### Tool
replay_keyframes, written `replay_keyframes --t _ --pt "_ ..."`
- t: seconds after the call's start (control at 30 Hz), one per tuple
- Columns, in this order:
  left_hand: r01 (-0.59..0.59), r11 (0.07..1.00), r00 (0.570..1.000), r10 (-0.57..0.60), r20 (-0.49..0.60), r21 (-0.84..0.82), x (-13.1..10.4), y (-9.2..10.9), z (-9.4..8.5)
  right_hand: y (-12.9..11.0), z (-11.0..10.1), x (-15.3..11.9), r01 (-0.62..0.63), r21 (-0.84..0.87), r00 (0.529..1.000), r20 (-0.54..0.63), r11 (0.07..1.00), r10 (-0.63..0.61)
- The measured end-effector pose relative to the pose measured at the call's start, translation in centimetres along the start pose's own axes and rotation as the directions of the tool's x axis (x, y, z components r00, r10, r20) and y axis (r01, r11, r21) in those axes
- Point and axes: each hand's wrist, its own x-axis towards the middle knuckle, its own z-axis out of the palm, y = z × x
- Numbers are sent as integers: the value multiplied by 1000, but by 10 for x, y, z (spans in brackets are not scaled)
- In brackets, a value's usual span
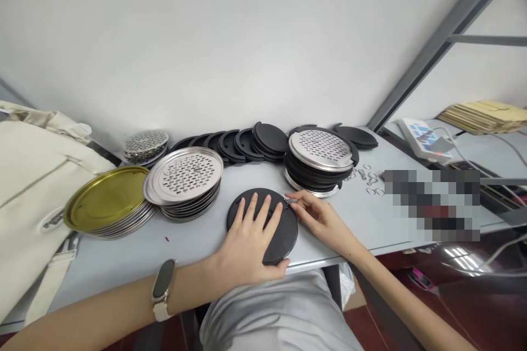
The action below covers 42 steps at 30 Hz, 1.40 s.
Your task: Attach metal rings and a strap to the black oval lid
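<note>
- Grey clothing (pixel 280 318) covers our lap, six o'clock from the black disc (pixel 289 233).
- Our left hand (pixel 245 249) spreads flat over it, probably steadying it on the counter (pixel 193 247).
- Our right hand (pixel 323 222) nears its two-o'clock rim, fingertips close; whether clamped, we cannot tell.
- Bag label (pixel 52 220), nine o'clock: unreadable.

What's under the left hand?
A round black disc. Its right side, upper rim and parts between the left hand's spread fingers show. The palm covers its lower left, and the disc hides the patch of table beneath it.
</note>
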Motion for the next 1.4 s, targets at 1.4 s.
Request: replay_keyframes --t 1.4 --pt "124 848 974 -7 -225 515 23 3 14 -9 6 25 19 -50 987 162 999 -11"
